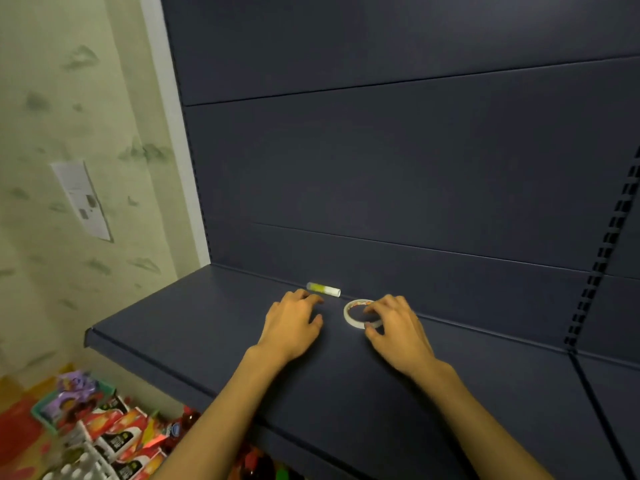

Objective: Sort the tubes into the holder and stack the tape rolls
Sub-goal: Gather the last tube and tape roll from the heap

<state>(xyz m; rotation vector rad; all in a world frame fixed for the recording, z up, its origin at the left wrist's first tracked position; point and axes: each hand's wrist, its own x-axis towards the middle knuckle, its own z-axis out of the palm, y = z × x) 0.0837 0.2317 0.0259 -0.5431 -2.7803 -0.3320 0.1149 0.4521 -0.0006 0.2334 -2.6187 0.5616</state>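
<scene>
Tube (pixel 323 289) lies just beyond left hand (pixel 294 323); tape roll (pixel 356 313) under right hand (pixel 394 323).

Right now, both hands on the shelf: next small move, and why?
Probably close the right hand on the tape roll and lift it. Its fingers already rest on the roll's rim, which lies flat on the shelf. The left hand sits just short of the tube, not touching it. No holder or second roll is in view.

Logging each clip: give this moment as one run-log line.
left hand: open, by tube | right hand: fingers on tape roll, flat | shelf | holder: unseen
</scene>
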